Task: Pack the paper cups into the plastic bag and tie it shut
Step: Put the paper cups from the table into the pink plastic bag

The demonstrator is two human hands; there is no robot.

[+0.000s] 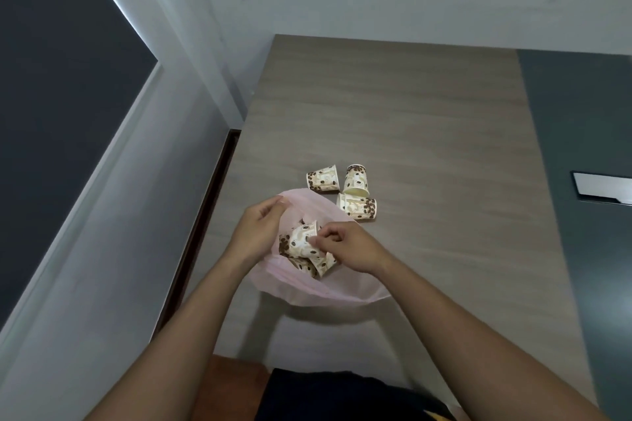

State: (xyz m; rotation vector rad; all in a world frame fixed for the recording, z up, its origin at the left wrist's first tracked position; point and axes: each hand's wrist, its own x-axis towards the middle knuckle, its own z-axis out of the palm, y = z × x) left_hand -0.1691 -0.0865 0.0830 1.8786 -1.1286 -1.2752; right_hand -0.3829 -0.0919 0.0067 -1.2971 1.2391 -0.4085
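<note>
Cups (pixel 301 243) in bag (pixel 307 292) — half hidden by right hand (pixel 345 246).

**Wood-pattern table with three cups and a bag**

The table (pixel 410 113) had a grey-brown wood-pattern top, and a dark grey area joined it on the right. Three paper cups (pixel 321 178) lay close together near the middle of the frame, at least two of them on their sides. Just below them stood the pink plastic bag (pixel 307 294). A pale flat rectangle (pixel 602 186) showed on the dark area at the right edge.
</note>
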